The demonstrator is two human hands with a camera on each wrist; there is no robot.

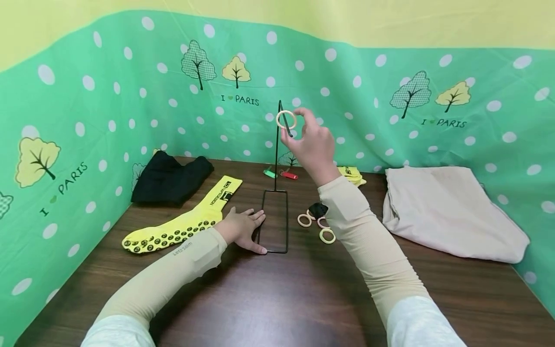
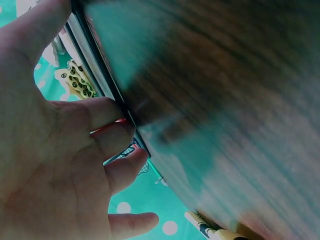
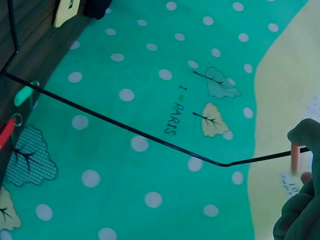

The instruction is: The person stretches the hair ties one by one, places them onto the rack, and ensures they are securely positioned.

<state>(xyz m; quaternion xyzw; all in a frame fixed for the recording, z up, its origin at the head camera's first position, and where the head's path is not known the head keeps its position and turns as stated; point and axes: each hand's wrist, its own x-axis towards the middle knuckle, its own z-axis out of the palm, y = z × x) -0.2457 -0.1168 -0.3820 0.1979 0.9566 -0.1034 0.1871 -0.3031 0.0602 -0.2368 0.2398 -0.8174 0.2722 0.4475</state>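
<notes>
My right hand [image 1: 313, 143] pinches a pale wooden ring [image 1: 277, 120] between thumb and finger, up at the top of a black wire stand [image 1: 276, 159]. In the right wrist view the ring [image 3: 295, 159] encircles the stand's slanting upper arm [image 3: 260, 159] near its end. Down on the table, my left hand [image 1: 241, 228] lies with fingers spread, touching the left side of the stand's rectangular base [image 1: 287, 221]. The left wrist view has the left fingertips [image 2: 127, 132] right at the base wire.
Several more rings [image 1: 327, 236] lie by a small black item [image 1: 318, 210] under the right forearm. A yellow sock [image 1: 173, 231] and black cloth [image 1: 169, 180] are left; beige cloth [image 1: 446, 212] is right. Green [image 1: 269, 173] and red key tags [image 1: 289, 175] sit behind the stand.
</notes>
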